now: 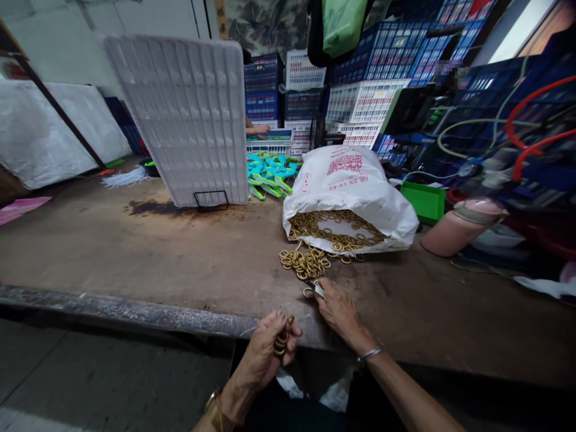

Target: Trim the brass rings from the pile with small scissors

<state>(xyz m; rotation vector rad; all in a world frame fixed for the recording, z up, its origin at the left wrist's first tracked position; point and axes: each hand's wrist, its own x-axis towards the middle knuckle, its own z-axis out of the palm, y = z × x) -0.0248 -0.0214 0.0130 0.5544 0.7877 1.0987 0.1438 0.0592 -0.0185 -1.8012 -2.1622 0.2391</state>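
Observation:
My left hand (269, 348) is closed around a small stack of brass rings (281, 342) at the table's near edge. My right hand (338, 310) rests on the table just beyond it, fingers pinched on a small tool (316, 288) beside a single brass ring (308, 293). A loose pile of brass rings (306, 262) lies right in front of that hand. Behind the pile a white plastic sack (351, 186) lies on its side, its mouth open and full of more rings.
A worn brown worktable (157, 252) has a metal front edge. A white moulded tray (189, 114) stands upright at the back, with teal plastic parts (270, 171) beside it. Stacked blue and white crates (360, 78), a green bin (425, 201), hoses, and another person's hand (258, 128) are behind.

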